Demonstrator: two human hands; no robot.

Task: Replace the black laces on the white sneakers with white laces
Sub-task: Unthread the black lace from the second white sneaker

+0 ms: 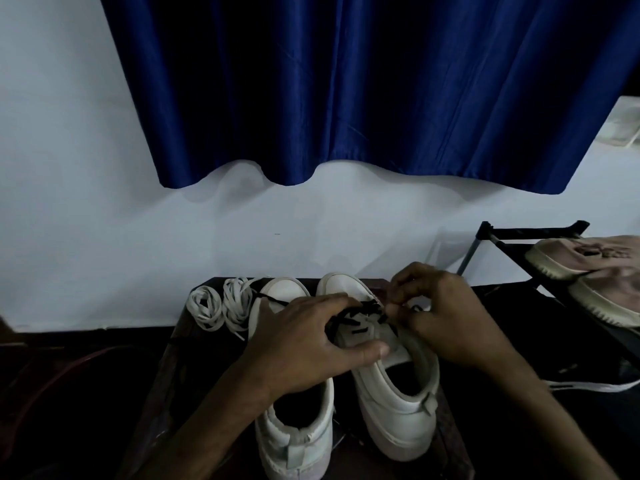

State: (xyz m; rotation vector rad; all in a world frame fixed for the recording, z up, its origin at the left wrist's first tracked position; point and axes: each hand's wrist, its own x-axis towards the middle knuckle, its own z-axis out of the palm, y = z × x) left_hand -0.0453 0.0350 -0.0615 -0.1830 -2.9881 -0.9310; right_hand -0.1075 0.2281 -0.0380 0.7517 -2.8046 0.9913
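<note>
black lace (356,314): soft, limp, light; probably pulling best near an eyelet. right hand (440,317) is pinching it; left hand (304,344) is gripping the sneaker (398,403).

Home corner: blue curtain (363,91) over a pale wall (86,202), black shoe rack (502,233) with a shoe (588,258)

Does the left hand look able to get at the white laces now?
Probably yes. The white laces lie uncovered beside the left sneaker, near the left hand. It must first release its grip on the right sneaker, while the right hand pinches the black lace.
</note>
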